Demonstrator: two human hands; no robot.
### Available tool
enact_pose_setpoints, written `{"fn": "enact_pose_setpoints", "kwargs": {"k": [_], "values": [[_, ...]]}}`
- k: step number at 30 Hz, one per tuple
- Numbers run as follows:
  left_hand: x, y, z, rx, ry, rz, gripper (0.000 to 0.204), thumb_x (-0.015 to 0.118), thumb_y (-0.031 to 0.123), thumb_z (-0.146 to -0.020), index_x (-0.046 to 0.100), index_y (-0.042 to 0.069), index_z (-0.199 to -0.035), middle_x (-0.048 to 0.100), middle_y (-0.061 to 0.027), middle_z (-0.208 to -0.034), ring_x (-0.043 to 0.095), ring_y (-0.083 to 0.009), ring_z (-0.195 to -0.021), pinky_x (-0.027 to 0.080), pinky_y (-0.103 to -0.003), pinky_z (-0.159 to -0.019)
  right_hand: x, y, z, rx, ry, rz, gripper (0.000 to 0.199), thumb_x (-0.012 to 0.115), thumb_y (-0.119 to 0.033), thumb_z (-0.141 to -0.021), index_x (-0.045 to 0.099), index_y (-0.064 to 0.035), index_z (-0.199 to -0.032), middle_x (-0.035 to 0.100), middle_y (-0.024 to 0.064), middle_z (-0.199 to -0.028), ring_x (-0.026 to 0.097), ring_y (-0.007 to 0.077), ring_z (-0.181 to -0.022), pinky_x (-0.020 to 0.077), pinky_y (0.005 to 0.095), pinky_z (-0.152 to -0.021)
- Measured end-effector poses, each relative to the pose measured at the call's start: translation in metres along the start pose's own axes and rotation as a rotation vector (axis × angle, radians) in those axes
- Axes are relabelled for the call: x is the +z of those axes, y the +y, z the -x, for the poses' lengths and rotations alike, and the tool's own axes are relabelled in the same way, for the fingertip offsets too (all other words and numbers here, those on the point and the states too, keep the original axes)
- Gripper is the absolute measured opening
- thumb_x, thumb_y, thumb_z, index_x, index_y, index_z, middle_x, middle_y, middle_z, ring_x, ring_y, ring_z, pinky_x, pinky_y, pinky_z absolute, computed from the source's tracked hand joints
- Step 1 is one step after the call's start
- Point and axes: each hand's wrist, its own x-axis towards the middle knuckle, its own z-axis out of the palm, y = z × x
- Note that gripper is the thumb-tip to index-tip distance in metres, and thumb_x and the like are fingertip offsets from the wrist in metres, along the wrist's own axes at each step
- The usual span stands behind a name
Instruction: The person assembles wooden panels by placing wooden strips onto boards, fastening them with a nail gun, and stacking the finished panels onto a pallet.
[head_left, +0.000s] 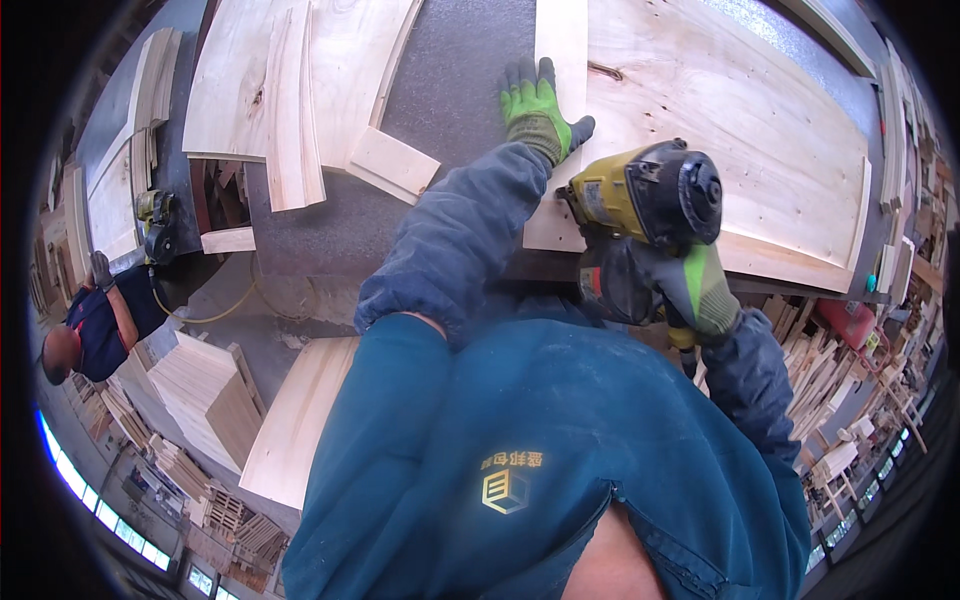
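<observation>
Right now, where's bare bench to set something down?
Two patches of bench: between left panel and left hand; and below the short block, beside the left sleeve. Crowded on the right: right panel, nail gun, right hand.

Arms of the Operator: Left Extended, Right Bent

Your left arm (450, 240) reaches forward and inward; the gloved left hand (537, 112) lies palm down, fingers (524, 80) pointing away from you, thumb (582, 131) angled rightward. Your right forearm (748, 372) slants inward, nearer the torso (560, 400), the gloved right hand (700, 288) curled in a grip, its fingertips hidden.
</observation>
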Motion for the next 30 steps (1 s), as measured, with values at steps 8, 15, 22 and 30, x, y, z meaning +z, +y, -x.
{"fn": "enact_pose_setpoints", "kwargs": {"k": [8, 15, 22, 30], "values": [[-0.02, -0.028, 0.003, -0.057, 0.006, -0.074, 0.151, 0.088, 0.085, -0.092, 0.021, -0.001, -0.197, 0.028, -0.036, -0.199, 0.016, -0.054, -0.189, 0.006, -0.064, -0.155, -0.014, 0.041, -0.048, -0.242, -0.146, -0.152, 0.039, 0.088, -0.016, -0.112, 0.081, -0.0015, -0.148, 0.083, 0.0036, -0.121, 0.076, 0.0131, -0.095, 0.0634, 0.0374, -0.081], [-0.083, 0.074, 0.092, 0.305, 0.327, 0.297, 0.092, 0.084, 0.071, -0.106, 0.07, -0.001, -0.162, 0.068, -0.0322, -0.166, 0.064, -0.0525, -0.153, 0.052, -0.065, -0.126, -0.095, 0.056, -0.089, -0.37, 0.318, 0.259, 0.023, 0.078, -0.016, -0.11, 0.082, -0.0102, -0.132, 0.084, 0.0043, -0.117, 0.079, 0.0196, -0.097, 0.0648, 0.0436, -0.084], [-0.106, 0.208, 0.019, 0.128, -0.217, 0.568, 0.074, 0.078, 0.06, -0.112, 0.074, 0.0, -0.156, 0.074, -0.0276, -0.156, 0.069, -0.0462, -0.142, 0.056, -0.06, -0.116, -0.265, 0.039, -0.3, -0.39, 0.913, 0.997, 0.038, 0.076, -0.025, -0.105, 0.08, -0.0143, -0.141, 0.083, 0.0165, -0.139, 0.079, 0.0283, -0.126, 0.0613, 0.0464, -0.1], [-0.104, 0.209, -0.016, -0.04, -0.41, 0.656, 0.056, 0.071, 0.047, -0.119, 0.078, 0.001, -0.149, 0.08, -0.0223, -0.144, 0.075, -0.0391, -0.129, 0.061, -0.055, -0.105, -0.215, 0.04, -0.217, -0.421, 0.699, 0.717, 0.056, 0.075, -0.042, -0.113, 0.075, -0.0074, -0.157, 0.08, 0.0202, -0.149, 0.079, 0.0394, -0.127, 0.0624, 0.0549, -0.101]]}}
